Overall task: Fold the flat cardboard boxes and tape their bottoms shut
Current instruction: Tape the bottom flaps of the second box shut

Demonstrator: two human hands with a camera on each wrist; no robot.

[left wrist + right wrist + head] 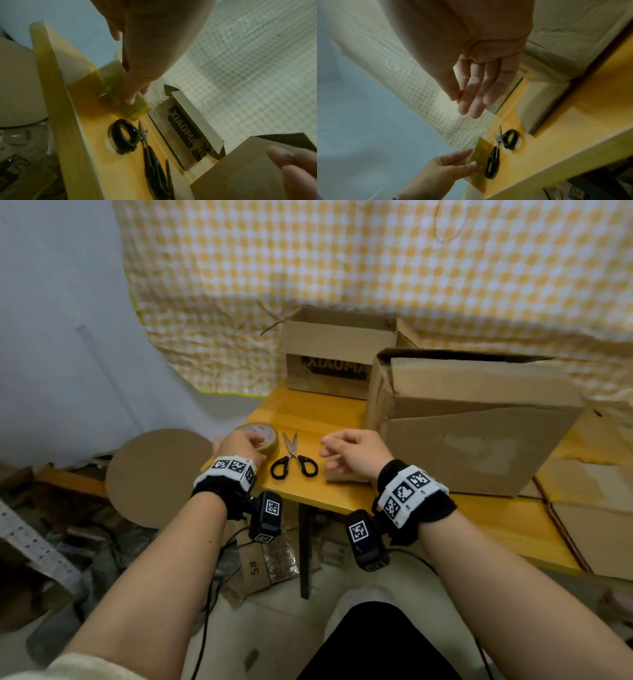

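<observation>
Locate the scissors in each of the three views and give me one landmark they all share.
Head: scissors just left of centre on the table, between the two hands.
Left wrist: scissors lower centre, handles toward the camera.
Right wrist: scissors lower centre-right.
Shared landmark: the tape roll lying beside them, under the left hand.

Bare tabletop (318, 412) lies open between the scissors (294, 455) and the small box (337, 361) behind. The big box (472, 422) blocks the right side; the tape roll (265, 436) sits just left of the scissors.
</observation>
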